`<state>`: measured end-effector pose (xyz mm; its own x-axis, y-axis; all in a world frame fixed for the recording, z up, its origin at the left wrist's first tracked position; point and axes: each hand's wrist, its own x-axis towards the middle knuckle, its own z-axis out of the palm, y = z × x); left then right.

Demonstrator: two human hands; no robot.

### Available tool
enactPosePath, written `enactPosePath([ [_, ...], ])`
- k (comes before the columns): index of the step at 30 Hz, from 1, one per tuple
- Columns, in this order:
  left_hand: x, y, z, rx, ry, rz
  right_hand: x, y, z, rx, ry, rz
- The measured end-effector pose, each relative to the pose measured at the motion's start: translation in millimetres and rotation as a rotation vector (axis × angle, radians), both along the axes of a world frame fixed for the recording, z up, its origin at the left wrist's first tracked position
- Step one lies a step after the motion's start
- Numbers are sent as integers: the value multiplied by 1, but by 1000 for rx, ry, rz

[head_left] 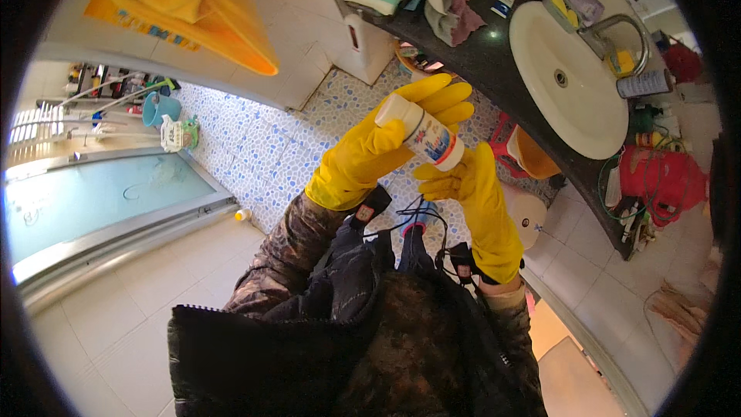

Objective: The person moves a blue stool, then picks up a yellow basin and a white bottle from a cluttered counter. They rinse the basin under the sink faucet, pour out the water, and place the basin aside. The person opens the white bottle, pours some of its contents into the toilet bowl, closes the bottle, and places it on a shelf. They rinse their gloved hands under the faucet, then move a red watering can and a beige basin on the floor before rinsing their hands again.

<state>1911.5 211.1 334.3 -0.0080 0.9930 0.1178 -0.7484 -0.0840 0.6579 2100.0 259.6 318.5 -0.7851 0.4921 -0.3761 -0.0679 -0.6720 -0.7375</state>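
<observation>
Both of my hands wear yellow rubber gloves. A white plastic bottle with a printed label and an orange-red band near its lower end lies tilted between them, above the floor. My left hand is closed on it from the left, with the thumb across its near side and the fingers behind it. At the lower right end of the bottle, my right hand has its fingers curled under and around that end, the thumb pointing up. Part of this contact is hidden.
To the right a dark counter carries a white washbasin, a tap, cloths and a tube. Beneath stands an orange-brown basin. A yellow cloth hangs at upper left. Blue-white pebble tiles cover the floor; a blue bucket stands far left.
</observation>
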Motion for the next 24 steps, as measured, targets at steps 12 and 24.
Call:
enactPosePath([
  [12,-88,-123,23,-57,321,288,-99,-74,57,123,-156,172],
  [24,-114,-184,-50,-26,116,460,-152,-110,12,191,-276,372],
])
